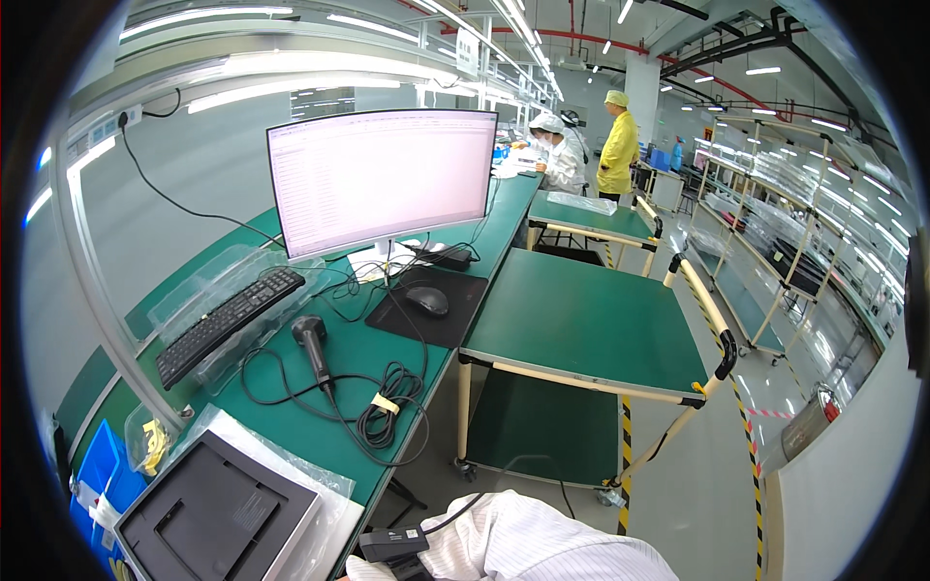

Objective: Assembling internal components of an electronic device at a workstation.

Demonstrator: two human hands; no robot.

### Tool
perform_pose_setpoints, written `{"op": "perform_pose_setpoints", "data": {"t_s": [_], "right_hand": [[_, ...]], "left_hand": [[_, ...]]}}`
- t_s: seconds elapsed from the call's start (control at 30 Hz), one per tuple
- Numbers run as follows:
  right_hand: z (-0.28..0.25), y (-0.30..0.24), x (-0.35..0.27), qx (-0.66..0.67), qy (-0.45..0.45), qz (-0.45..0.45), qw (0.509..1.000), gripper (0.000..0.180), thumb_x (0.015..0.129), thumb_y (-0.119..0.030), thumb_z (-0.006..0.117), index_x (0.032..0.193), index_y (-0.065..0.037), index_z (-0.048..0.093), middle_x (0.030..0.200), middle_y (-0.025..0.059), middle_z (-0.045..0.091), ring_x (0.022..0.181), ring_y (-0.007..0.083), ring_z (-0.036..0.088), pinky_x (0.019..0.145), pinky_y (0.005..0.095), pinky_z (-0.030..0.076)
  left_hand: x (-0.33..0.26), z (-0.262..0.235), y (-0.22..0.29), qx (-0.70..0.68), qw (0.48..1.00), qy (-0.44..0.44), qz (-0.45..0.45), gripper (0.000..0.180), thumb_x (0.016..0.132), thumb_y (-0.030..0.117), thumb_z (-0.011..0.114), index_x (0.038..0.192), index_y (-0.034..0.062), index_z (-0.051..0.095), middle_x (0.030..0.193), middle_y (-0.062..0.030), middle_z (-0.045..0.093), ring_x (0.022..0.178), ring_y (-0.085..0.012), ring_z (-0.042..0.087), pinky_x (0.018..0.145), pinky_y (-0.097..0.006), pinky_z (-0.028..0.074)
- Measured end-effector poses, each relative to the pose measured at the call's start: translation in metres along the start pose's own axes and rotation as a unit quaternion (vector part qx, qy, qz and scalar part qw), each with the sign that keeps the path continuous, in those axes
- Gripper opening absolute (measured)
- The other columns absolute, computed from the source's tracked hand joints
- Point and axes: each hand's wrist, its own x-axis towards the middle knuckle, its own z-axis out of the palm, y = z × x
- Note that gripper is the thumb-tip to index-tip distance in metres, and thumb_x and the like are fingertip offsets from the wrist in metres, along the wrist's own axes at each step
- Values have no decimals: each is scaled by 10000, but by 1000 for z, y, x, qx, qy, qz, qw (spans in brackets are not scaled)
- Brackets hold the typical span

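Dark panel (pixel 218 518), near left on your desk (pixel 354 363): likely stiff, light, smooth; you hold opposite outer edges. Your grip: out of view, cannot tell.

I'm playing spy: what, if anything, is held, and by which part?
I can't tell: the hands aren't in view, just a white striped cloth sleeve.

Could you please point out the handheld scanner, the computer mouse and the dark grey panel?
Handheld scanner (pixel 315 354): head view, upper part of its handle.
Computer mouse (pixel 427 301): head view, top of its shell.
Dark grey panel (pixel 217 515): head view, its recessed middle.
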Motion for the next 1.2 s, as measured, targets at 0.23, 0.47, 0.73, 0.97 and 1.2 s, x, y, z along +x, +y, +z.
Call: {"op": "perform_pose_setpoints", "data": {"t_s": [0.23, 0.47, 0.73, 0.97, 1.2], "right_hand": [[-28, 46, 40, 449, -27, -241, 860, 324, 913, -205, 318, 1102, -1, 485, 1260, 120, 383, 1108, 250, 421, 972, 353, 296], [-26, 9, 15, 437, 107, -202, 870, 394, 822, -283, 550, 1111, -36, 447, 1094, 49, 520, 983, 151, 509, 879, 278, 414], [-31, -7, 5, 347, 203, -136, 905, 258, 845, -192, 503, 1041, -28, 467, 1019, 51, 542, 909, 151, 540, 817, 286, 456], [-31, -51, -31, 329, 261, -132, 898, 235, 823, -145, 516, 1007, -4, 474, 1004, 89, 548, 910, 188, 555, 799, 327, 478], [-39, -73, -105, 314, 316, -245, 861, 214, 797, -117, 534, 979, -14, 493, 968, 97, 555, 887, 215, 549, 824, 360, 451]], "left_hand": [[-12, 15, 2, -96, 995, 0, -19, 293, 874, 116, 413, 1105, -56, 471, 1097, -141, 500, 1064, -231, 433, 956, -327, 287], [-9, 9, -29, -100, 995, -16, 10, 236, 845, 140, 478, 998, -34, 525, 978, -85, 549, 966, -173, 485, 892, -280, 336], [-22, 17, -42, 209, 971, -22, 112, 264, 795, -58, 412, 1044, -43, 498, 976, -171, 542, 931, -283, 506, 833, -328, 385], [-27, 38, -30, -93, 995, -2, 40, 214, 871, 173, 428, 918, 1, 545, 787, -36, 566, 691, -115, 529, 589, -226, 416], [-8, 35, -20, -172, 970, -161, -63, 223, 881, 209, 428, 890, 9, 526, 588, -31, 519, 498, -114, 487, 442, -224, 379]]}}
